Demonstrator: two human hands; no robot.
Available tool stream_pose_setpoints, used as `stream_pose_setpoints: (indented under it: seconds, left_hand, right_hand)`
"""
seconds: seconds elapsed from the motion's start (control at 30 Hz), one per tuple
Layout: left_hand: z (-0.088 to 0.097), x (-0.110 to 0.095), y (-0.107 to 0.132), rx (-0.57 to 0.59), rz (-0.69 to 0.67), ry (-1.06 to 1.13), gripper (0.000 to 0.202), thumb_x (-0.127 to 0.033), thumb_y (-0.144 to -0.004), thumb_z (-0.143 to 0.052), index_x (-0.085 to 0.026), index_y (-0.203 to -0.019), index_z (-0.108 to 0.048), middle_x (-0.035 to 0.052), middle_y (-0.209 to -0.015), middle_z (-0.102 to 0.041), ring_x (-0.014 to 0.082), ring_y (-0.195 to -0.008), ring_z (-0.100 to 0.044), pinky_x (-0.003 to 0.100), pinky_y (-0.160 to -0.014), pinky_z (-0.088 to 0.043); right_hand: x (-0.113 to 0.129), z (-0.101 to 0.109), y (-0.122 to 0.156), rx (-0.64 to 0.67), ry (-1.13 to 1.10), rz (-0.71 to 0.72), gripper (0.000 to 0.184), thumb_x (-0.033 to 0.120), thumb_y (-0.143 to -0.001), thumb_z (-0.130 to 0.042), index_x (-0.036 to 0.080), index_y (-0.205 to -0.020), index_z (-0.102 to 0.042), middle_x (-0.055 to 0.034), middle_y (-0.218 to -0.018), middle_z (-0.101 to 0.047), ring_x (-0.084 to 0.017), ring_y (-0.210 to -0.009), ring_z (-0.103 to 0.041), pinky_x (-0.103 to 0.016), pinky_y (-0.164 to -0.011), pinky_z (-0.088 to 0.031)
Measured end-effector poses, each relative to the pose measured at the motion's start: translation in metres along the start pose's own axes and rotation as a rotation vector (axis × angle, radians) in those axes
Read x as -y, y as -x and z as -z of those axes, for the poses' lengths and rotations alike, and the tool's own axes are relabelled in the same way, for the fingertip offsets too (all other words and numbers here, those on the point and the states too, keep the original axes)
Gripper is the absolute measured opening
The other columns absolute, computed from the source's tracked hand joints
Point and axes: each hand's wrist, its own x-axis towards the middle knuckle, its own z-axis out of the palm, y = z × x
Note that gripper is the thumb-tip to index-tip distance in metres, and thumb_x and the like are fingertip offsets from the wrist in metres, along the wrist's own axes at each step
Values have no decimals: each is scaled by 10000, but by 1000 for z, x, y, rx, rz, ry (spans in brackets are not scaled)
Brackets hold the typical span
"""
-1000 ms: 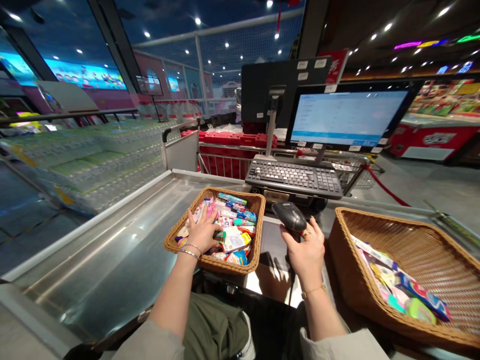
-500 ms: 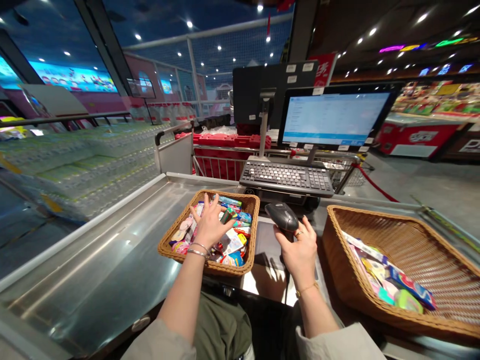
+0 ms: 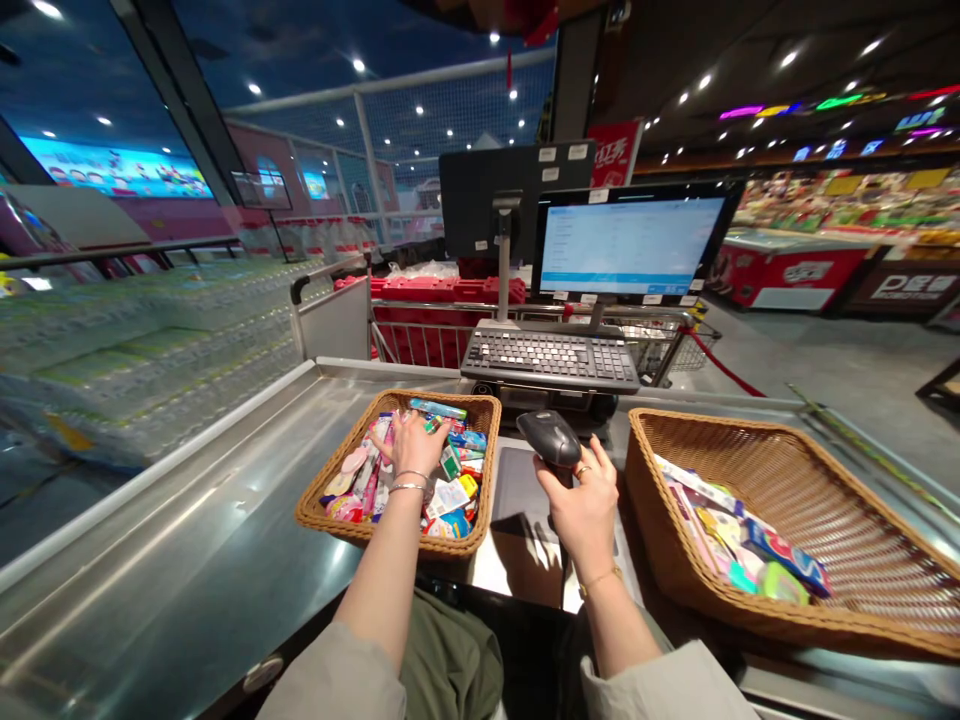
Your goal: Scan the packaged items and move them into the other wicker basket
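My left hand [image 3: 416, 447] reaches down into the left wicker basket [image 3: 307, 512], its fingers apart over the small packaged goods. The fingertips are partly hidden among them; I see no item lifted. Around it lie a light-blue tube-like pack [image 3: 438, 409], a green box [image 3: 450, 461] and a white box [image 3: 448, 497]. My right hand [image 3: 585, 510] is wrapped round the handle of a black barcode scanner [image 3: 551, 437], held above the counter between the two baskets.
A larger wicker basket [image 3: 885, 500] at the right holds a blue-and-red box [image 3: 787, 556] and other packs. Behind the scanner stand a keyboard [image 3: 551, 355] and a lit monitor [image 3: 626, 245]. The metal counter [image 3: 225, 500] extends left.
My left hand has lowered deeper into the goods, its fingers bending down among them. My right hand still holds the scanner. The whole view has shifted slightly.
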Motion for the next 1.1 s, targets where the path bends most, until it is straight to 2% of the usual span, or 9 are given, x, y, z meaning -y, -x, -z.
stream_pose_setpoints:
  seconds: [0.17,0.23,0.3,0.4,0.5,0.63,0.8,0.93,1.1]
  left_hand:
    - [7,16,3,8,-35,-155,363,-502,-844,-543,-222,-951,-748,80,-1461,-499,402,-1444,-222,687,-1135,-2]
    - [9,21,4,24,-63,-224,352,-473,-823,-590,-234,-1038,-733,103,-1512,-425,425,-1447,-193,725,-1104,8]
    - [11,26,4,44,-109,-274,427,-465,-804,-627,-266,-1179,-675,127,-1555,-343,426,-1460,-146,753,-1076,13]
    - [15,32,0,109,-271,-315,540,-522,-779,-658,-357,-1289,-589,108,-1601,-227,421,-1474,-60,783,-1036,36]
    - [19,41,-7,206,-469,-382,619,-547,-693,-739,-409,-1277,-587,72,-1617,-174,430,-1473,5,786,-1021,70]
    - [22,59,-15,281,-618,-454,660,-533,-632,-796,-413,-1252,-607,73,-1610,-202,436,-1470,16,780,-1017,102]
    - [18,72,-18,264,-675,-427,479,-490,-695,-767,-366,-1150,-680,94,-1587,-267,428,-1472,-41,788,-1021,77]
    - [18,68,-16,231,-722,-410,317,-414,-742,-742,-320,-1043,-715,67,-1560,-338,413,-1471,-104,785,-1031,86]
    - [27,52,-15,130,-716,-383,256,-410,-786,-693,-319,-1024,-715,28,-1545,-371,403,-1478,-66,785,-1022,135]
  right_hand:
    - [-2,2,-1,-11,-3,-9,296,437,-745,-658,188,-887,-730,-100,-1102,-704,-310,-1328,-405,-496,-1087,-312]
    - [-2,2,-1,-7,-5,-11,288,438,-749,-652,192,-879,-730,-101,-1110,-701,-308,-1332,-400,-494,-1087,-309]
    - [-2,2,-1,-7,-6,-12,287,438,-750,-648,193,-875,-729,-106,-1112,-699,-308,-1333,-397,-492,-1086,-307]
    - [-3,2,-1,-8,-5,-17,289,439,-746,-649,192,-874,-727,-106,-1106,-699,-309,-1333,-398,-491,-1083,-306]
    - [-5,1,-1,3,-1,-21,291,440,-752,-646,197,-891,-725,-95,-1115,-698,-305,-1338,-396,-490,-1085,-303]
    - [-7,0,-1,-3,2,-18,295,446,-756,-641,197,-892,-721,-94,-1114,-698,-304,-1341,-395,-492,-1086,-298]
    - [-5,-2,0,-4,-1,-1,283,424,-764,-634,187,-897,-715,-106,-1122,-691,-307,-1338,-397,-497,-1080,-305]
    - [-4,-2,-1,-3,10,9,269,400,-762,-642,188,-910,-715,-101,-1136,-688,-307,-1341,-394,-506,-1078,-313]
    - [-7,0,-8,-8,25,2,255,397,-751,-661,193,-893,-718,-94,-1147,-688,-308,-1347,-387,-509,-1088,-307]
